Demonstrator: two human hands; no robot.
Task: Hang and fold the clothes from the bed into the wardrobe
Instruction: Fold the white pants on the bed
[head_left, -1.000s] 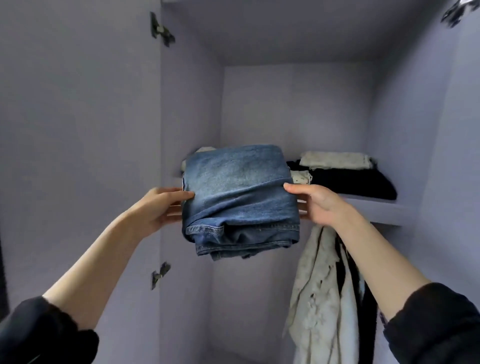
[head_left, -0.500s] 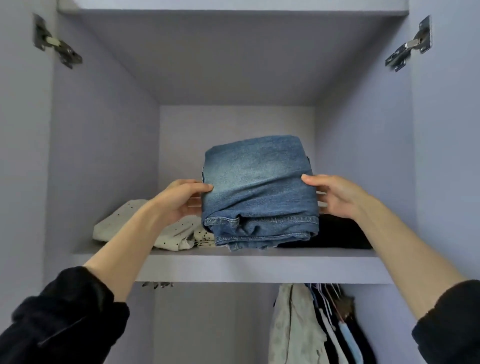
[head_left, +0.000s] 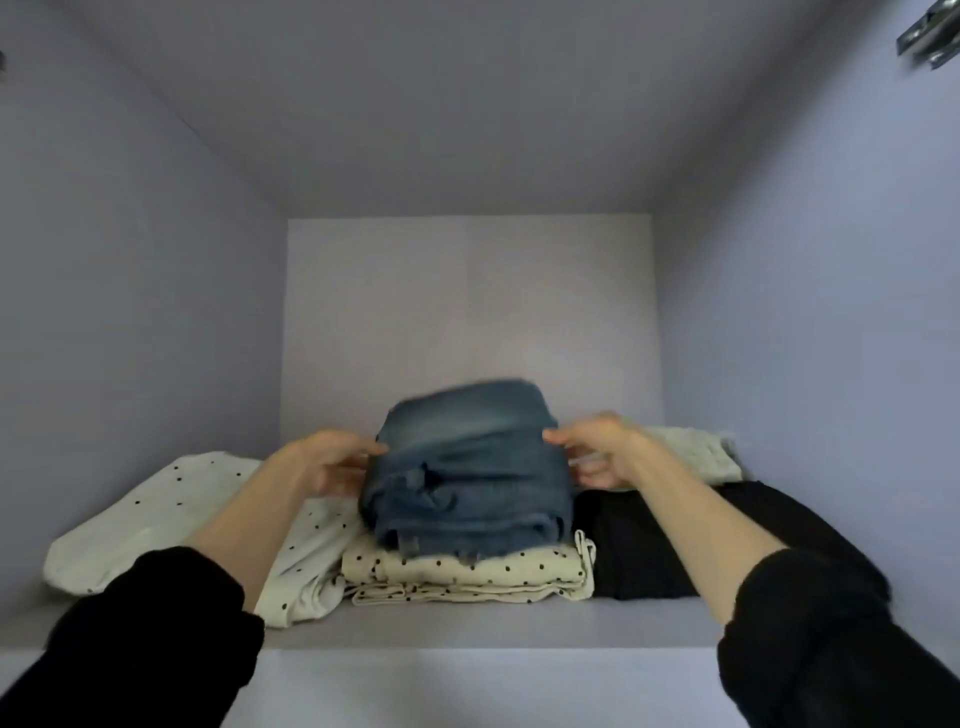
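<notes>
Denim jeans (head_left: 467, 467), folded, sit at frame centre on a dotted cream garment (head_left: 467, 571) on the shelf (head_left: 467, 623); left hand (head_left: 327, 460) and right hand (head_left: 602, 449) grip their sides, fingers curled.

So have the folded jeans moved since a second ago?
Yes. The folded jeans, earlier held in front of the shelf, now sit on it, atop the cream dotted garment, gripped by left hand and right hand.

Faded denim jeans (head_left: 467, 467), dotted soft cloth (head_left: 467, 571), matt smooth shelf (head_left: 493, 623), metal hinge (head_left: 930, 36).
</notes>
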